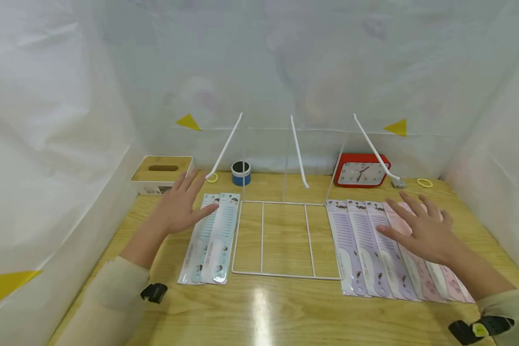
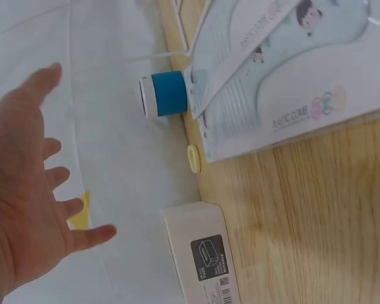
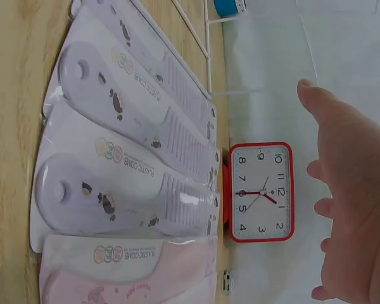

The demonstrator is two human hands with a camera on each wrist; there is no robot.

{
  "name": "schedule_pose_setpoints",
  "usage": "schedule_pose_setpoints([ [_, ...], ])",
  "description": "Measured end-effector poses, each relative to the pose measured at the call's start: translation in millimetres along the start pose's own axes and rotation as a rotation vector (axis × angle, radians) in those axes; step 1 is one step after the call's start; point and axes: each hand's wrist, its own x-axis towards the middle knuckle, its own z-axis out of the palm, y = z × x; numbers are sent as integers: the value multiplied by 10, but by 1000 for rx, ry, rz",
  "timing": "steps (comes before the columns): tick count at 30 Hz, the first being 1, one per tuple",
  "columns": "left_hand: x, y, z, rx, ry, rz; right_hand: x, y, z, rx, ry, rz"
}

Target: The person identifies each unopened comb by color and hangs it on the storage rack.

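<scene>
My left hand [image 1: 179, 206] hovers with spread fingers over the packaged light-blue combs [image 1: 220, 240], which lie overlapping left of a white wire rack [image 1: 285, 275]. Its thumb overlaps the combs' top end in the head view. On the other side, my right hand [image 1: 424, 230] is held above the row of packaged combs, fingers apart. Purple combs [image 1: 350, 250] lie nearest the rack there, and pink combs [image 1: 419, 269] sit farther right, partly hidden by that hand. Both palms hold nothing. "Plastic comb" is printed on the packs [image 2: 291, 114] in the left wrist view.
Three white prongs [image 1: 300, 151] of the rack jut forward above its base. Along the back stand a tissue box [image 1: 164, 170], a blue-and-white cylinder [image 1: 240, 174] and a red clock [image 1: 362, 170]. Yellow rings [image 1: 425, 183] lie near the rear sheet. White sheeting [image 1: 285, 72] encloses the table.
</scene>
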Motion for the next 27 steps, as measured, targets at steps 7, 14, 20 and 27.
schedule_pose_setpoints([
  [7, 129, -122, 71, -282, 41, 39, -34, -290, 97, 197, -5, -84],
  [14, 230, -256, 331, -480, -6, -30, -112, -573, 294, 418, 0, -153],
  [20, 367, -393, 450, -511, -47, -111, -176, -697, 552, 577, 1, -126],
  [27, 548, -488, 639, -603, -153, -193, -319, -745, 778, 646, -30, -62],
])
